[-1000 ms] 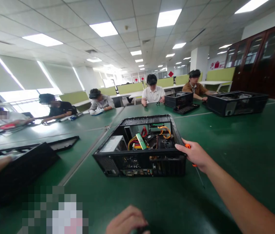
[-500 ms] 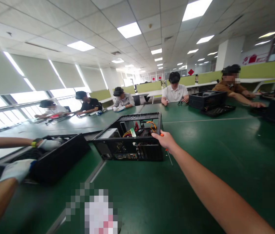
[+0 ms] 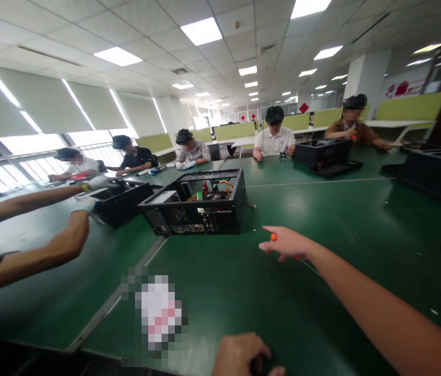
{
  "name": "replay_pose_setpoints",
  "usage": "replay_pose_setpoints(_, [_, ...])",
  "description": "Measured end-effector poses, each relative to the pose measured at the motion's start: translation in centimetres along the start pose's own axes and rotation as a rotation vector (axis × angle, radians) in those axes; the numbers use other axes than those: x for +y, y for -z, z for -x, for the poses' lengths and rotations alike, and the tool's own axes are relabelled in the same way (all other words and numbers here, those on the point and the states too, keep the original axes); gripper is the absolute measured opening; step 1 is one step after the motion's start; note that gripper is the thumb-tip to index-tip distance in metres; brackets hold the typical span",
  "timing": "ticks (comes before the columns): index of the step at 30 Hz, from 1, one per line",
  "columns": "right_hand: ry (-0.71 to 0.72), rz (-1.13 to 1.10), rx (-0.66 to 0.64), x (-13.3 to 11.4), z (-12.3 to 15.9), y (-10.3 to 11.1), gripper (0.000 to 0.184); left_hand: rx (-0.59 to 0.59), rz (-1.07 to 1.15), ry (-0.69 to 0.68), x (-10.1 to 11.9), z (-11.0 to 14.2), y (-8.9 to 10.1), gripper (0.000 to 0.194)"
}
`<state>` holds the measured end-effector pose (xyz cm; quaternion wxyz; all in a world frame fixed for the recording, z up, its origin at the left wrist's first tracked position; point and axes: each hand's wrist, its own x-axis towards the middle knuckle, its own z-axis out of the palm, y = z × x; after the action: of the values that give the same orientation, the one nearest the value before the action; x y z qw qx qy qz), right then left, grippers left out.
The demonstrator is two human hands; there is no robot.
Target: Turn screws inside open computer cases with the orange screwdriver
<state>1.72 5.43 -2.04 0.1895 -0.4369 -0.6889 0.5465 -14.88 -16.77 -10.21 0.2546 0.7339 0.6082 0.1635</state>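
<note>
My right hand point(image 3: 288, 244) is over the green table, closed around a screwdriver point(image 3: 274, 237) with an orange handle. Its thin shaft points back under my wrist. Beyond that hand, to the left, an open black computer case point(image 3: 189, 223) lies on its side. Red, orange and yellow cables and a small green board show inside it, and a short cable pokes out at its right. My left hand point(image 3: 241, 354) enters at the bottom edge, low over the table, its fingers loosely curled and apart from the thumb. I see nothing in it; part is cut off.
At left, a co-worker's gloved hands point(image 3: 83, 204) are on another black case point(image 3: 124, 203). Further cases stand at the right point(image 3: 439, 175) and far right-centre point(image 3: 322, 156). Several people sit across the green table point(image 3: 345, 224). A blurred white and pink item point(image 3: 161, 313) lies near me.
My right hand has drawn back from the case's edge with the screwdriver, which has swung round. My left hand has come into view. The co-worker's case at left has moved farther away.
</note>
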Motion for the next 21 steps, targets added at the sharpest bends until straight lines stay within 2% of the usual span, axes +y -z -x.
replay_pose_setpoints(3, [-0.113,-0.069,-0.116,4.3,6.6,3.0,0.081,-0.004,-0.107,-0.06,4.0,-2.2,1.8,0.017])
replay_pose_setpoints(6, [-0.116,-0.334,-0.082,7.9,10.6,5.8,0.066,0.033,-0.157,-0.237,7.7,-7.3,2.9,0.022])
replay_pose_setpoints(7, [-0.103,-0.422,-0.035,8.8,11.2,6.5,0.064,0.023,-0.147,-0.268,8.4,-9.5,2.8,0.023])
replay_pose_setpoints(9, [-0.1,-0.538,0.062,10.3,11.4,7.3,0.065,0.011,-0.084,-0.236,9.1,-13.7,1.9,0.026])
replay_pose_setpoints(12, [-0.119,-0.579,0.144,11.4,10.7,7.5,0.069,0.057,-0.027,-0.192,8.4,-18.0,-0.2,0.036])
replay_pose_setpoints(14, [-0.112,-0.563,0.157,11.6,10.3,7.4,0.069,0.066,-0.013,-0.22,7.6,-19.0,-1.3,0.037])
replay_pose_setpoints(17, [-0.1,-0.505,0.109,11.3,10.1,7.1,0.065,0.054,0.015,-0.261,6.6,-18.8,-1.9,0.037])
replay_pose_setpoints(21, [-0.128,-0.441,0.042,11.4,10.1,6.7,0.056,0.02,0.044,-0.298,6.1,-18.2,-1.9,0.055])
